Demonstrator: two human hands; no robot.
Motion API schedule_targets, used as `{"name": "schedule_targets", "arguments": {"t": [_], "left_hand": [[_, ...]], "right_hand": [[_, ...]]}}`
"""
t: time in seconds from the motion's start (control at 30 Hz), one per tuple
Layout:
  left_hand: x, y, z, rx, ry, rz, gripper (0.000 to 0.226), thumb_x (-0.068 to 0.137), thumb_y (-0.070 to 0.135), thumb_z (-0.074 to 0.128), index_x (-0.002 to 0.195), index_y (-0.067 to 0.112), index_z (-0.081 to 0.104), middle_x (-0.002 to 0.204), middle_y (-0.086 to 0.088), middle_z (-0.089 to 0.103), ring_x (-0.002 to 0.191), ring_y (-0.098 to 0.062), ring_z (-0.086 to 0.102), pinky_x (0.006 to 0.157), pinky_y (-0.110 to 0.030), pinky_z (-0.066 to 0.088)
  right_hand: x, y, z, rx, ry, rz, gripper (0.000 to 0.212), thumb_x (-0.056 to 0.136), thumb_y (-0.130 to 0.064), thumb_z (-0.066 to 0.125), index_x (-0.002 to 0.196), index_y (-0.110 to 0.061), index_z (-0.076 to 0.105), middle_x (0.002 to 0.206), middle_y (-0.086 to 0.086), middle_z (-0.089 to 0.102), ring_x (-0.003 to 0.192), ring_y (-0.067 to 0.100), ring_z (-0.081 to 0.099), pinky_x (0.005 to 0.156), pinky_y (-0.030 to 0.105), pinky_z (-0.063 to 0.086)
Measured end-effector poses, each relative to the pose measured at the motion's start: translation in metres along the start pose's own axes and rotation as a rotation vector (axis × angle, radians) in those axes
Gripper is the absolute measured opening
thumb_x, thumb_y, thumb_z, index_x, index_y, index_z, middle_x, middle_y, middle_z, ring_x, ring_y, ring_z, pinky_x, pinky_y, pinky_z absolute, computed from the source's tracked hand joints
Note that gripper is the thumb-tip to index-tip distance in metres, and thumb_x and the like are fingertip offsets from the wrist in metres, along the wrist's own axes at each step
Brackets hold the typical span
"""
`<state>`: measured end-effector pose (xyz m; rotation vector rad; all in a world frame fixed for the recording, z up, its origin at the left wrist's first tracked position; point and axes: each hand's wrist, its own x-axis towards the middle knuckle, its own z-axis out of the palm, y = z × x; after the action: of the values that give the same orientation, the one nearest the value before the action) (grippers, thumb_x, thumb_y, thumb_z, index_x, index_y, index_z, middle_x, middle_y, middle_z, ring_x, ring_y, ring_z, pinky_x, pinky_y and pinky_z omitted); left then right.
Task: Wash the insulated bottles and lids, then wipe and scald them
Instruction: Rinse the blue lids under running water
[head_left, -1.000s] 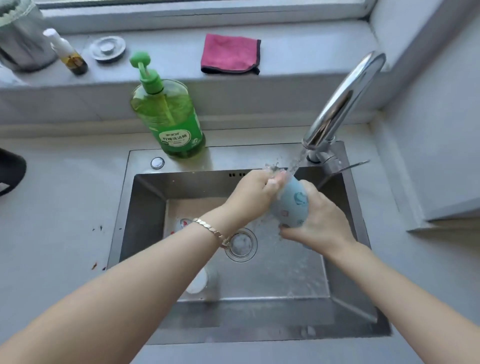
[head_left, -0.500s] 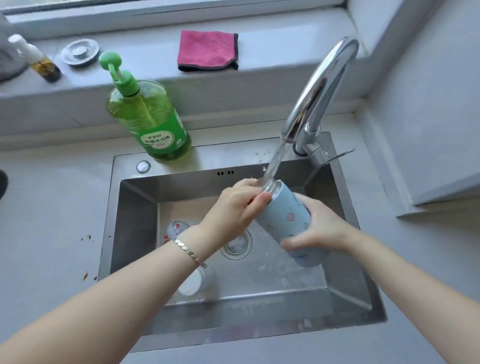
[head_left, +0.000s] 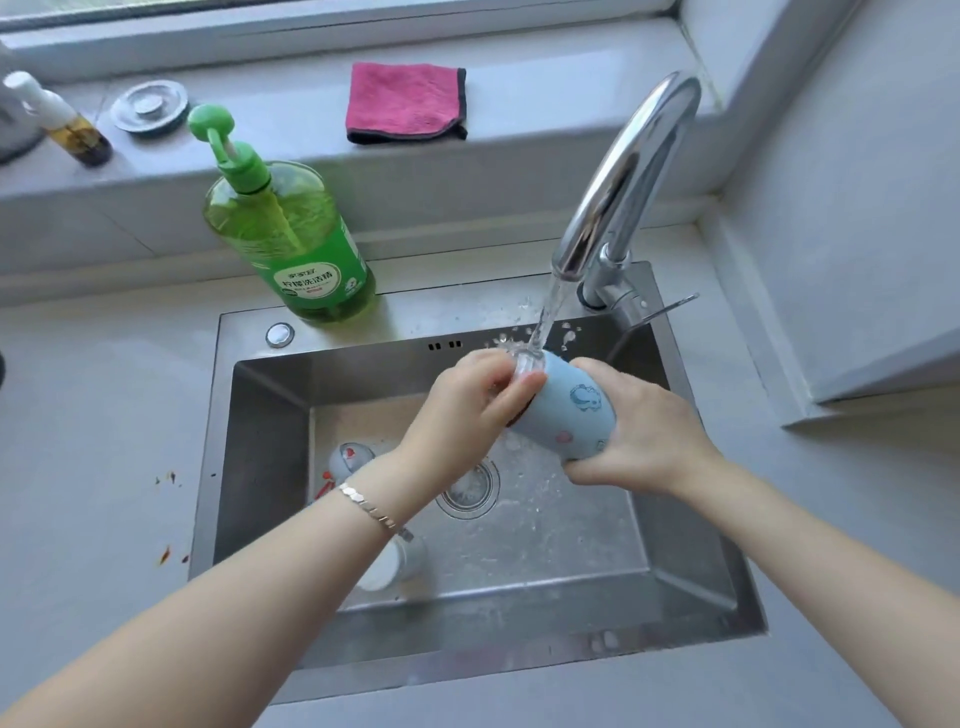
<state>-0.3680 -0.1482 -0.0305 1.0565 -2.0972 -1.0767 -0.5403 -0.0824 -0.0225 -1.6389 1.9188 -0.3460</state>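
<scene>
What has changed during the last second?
The bottle tilted a little under the water, which now splashes off its mouth. Nothing taken or let go: the right hand still grips its body, the left hand its mouth. Soap bottle and cloth unmoved.

Pale-blue printed bottle (head_left: 569, 415) tilted, mouth under tap stream (head_left: 550, 306); 2nd bottle (head_left: 349, 460) lies in sink (head_left: 467, 322).

Brushed steel sink (head_left: 249, 467), dull sheen, wet. Tap (head_left: 628, 176) is mirror-bright chrome. Soap bottle (head_left: 296, 244): clear glossy green plastic. Pink cloth (head_left: 405, 101), fuzzy and matt. Blue bottle (head_left: 566, 415) looks smooth, satin-matt. Worktop (head_left: 93, 441) matt grey.
</scene>
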Motion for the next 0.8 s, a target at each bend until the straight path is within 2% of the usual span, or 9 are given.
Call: {"name": "schedule_targets", "arguments": {"t": [0.1, 0.17, 0.23, 0.33, 0.47, 0.53, 0.6, 0.7, 0.8], "left_hand": [[-0.008, -0.015, -0.004, -0.080, -0.127, -0.030, 0.024, 0.091, 0.034, 0.049, 0.082, 0.015, 0.060, 0.079, 0.004, 0.059, 0.077, 0.000, 0.051, 0.070, -0.014, 0.039], [-0.008, -0.012, -0.001, -0.142, -0.121, -0.179, 0.028, 0.086, 0.045, 0.048, 0.074, 0.021, 0.057, 0.069, 0.005, 0.055, 0.066, -0.002, 0.049, 0.064, -0.023, 0.040], [-0.002, -0.004, 0.004, -0.103, -0.121, -0.323, 0.055, 0.079, 0.062, 0.037, 0.060, 0.011, 0.049, 0.060, 0.000, 0.045, 0.055, -0.008, 0.039, 0.054, -0.028, 0.033], [0.012, 0.006, 0.004, -0.009, -0.075, -0.487, 0.052, 0.090, 0.053, 0.038, 0.060, 0.010, 0.039, 0.060, -0.002, 0.036, 0.055, -0.013, 0.032, 0.053, -0.028, 0.027], [0.012, 0.005, -0.005, -0.197, -0.011, -0.628, 0.049, 0.096, 0.040, 0.041, 0.086, -0.003, 0.061, 0.075, -0.009, 0.052, 0.068, -0.019, 0.046, 0.065, -0.031, 0.040], [0.005, 0.010, -0.008, -0.419, 0.006, -0.752, 0.043, 0.100, 0.035, 0.035, 0.088, 0.004, 0.063, 0.082, -0.009, 0.062, 0.071, -0.023, 0.057, 0.069, -0.035, 0.051], [0.002, 0.013, -0.008, -0.535, 0.054, -0.823, 0.038, 0.102, 0.032, 0.031, 0.087, 0.015, 0.061, 0.088, -0.011, 0.065, 0.075, -0.024, 0.063, 0.071, -0.038, 0.055], [-0.002, 0.010, -0.011, -0.548, 0.146, -0.804, 0.039, 0.101, 0.033, 0.032, 0.086, 0.015, 0.063, 0.089, -0.014, 0.066, 0.079, -0.028, 0.064, 0.078, -0.044, 0.054], [-0.006, 0.004, -0.018, -0.427, 0.234, -0.718, 0.054, 0.086, 0.053, 0.041, 0.085, 0.005, 0.065, 0.091, -0.021, 0.068, 0.089, -0.041, 0.064, 0.083, -0.054, 0.052]], "right_hand": [[0.002, 0.010, 0.002, 0.331, -0.072, 0.069, 0.064, 0.050, -0.023, 0.080, 0.103, -0.045, 0.052, 0.085, -0.013, 0.065, 0.078, 0.012, 0.062, 0.070, 0.030, 0.052], [0.003, 0.009, 0.006, 0.331, -0.110, 0.071, 0.065, 0.048, -0.025, 0.078, 0.105, -0.042, 0.053, 0.084, -0.014, 0.066, 0.078, 0.010, 0.063, 0.072, 0.032, 0.054], [0.003, 0.003, 0.010, 0.223, -0.118, 0.042, 0.066, 0.050, -0.029, 0.078, 0.109, -0.039, 0.050, 0.082, -0.013, 0.064, 0.075, 0.013, 0.061, 0.067, 0.030, 0.051], [0.010, -0.005, 0.012, -0.064, -0.045, -0.043, 0.063, 0.054, -0.037, 0.074, 0.108, -0.035, 0.042, 0.085, -0.010, 0.058, 0.078, 0.017, 0.055, 0.058, 0.028, 0.039], [0.025, -0.010, 0.005, -0.374, -0.009, -0.197, 0.077, 0.056, -0.042, 0.071, 0.126, -0.031, 0.038, 0.097, -0.004, 0.054, 0.091, 0.021, 0.056, 0.061, 0.027, 0.037], [0.031, -0.015, 0.004, -0.357, -0.015, -0.266, 0.078, 0.060, -0.049, 0.069, 0.130, -0.029, 0.040, 0.103, -0.001, 0.055, 0.096, 0.022, 0.057, 0.070, 0.030, 0.043], [0.036, -0.026, 0.007, -0.278, -0.008, -0.302, 0.074, 0.069, -0.067, 0.047, 0.131, -0.027, 0.044, 0.111, 0.001, 0.059, 0.103, 0.022, 0.057, 0.082, 0.033, 0.045], [0.038, -0.037, 0.024, -0.250, 0.189, -0.377, 0.069, 0.085, -0.061, 0.018, 0.125, -0.019, 0.056, 0.105, 0.007, 0.067, 0.094, 0.029, 0.062, 0.076, 0.038, 0.049], [0.033, -0.024, 0.027, -0.102, 0.230, -0.116, 0.062, 0.090, -0.051, 0.012, 0.109, -0.019, 0.062, 0.097, 0.005, 0.065, 0.094, 0.029, 0.059, 0.069, 0.033, 0.040]]}}
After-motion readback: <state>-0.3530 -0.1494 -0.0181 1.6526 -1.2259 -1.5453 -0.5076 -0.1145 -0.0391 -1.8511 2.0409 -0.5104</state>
